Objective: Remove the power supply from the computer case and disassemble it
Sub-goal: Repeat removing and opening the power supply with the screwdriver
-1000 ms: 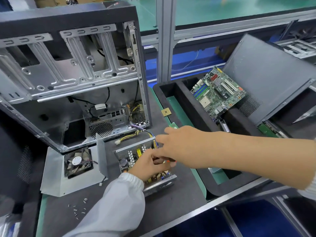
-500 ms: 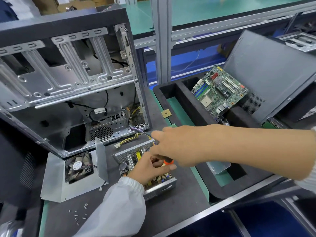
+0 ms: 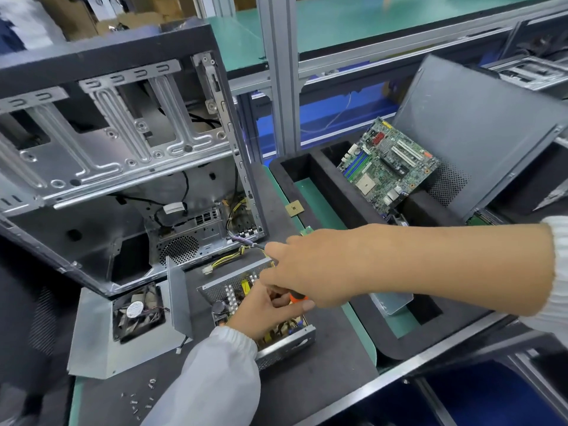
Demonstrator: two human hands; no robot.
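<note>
The opened power supply point(image 3: 285, 341) lies on the dark mat in front of the empty computer case point(image 3: 123, 142), its circuit board and yellow wires exposed. Its removed metal cover with the fan point(image 3: 135, 315) lies to the left. My left hand point(image 3: 261, 312) rests inside the power supply, fingers curled on the board's parts. My right hand point(image 3: 310, 269) reaches across from the right and grips a screwdriver with an orange handle point(image 3: 298, 297) over the supply. The screwdriver's tip is hidden by my hands.
Several loose screws point(image 3: 138, 401) lie on the mat near the front edge. A black foam tray point(image 3: 335, 192) to the right holds a green motherboard point(image 3: 387, 164) and a grey side panel point(image 3: 479, 130). A small CPU chip point(image 3: 294, 208) lies beside the case.
The view has shifted slightly. My right hand has moved a little left over the power supply, and the orange handle now shows under it. My left hand stays in the supply.
</note>
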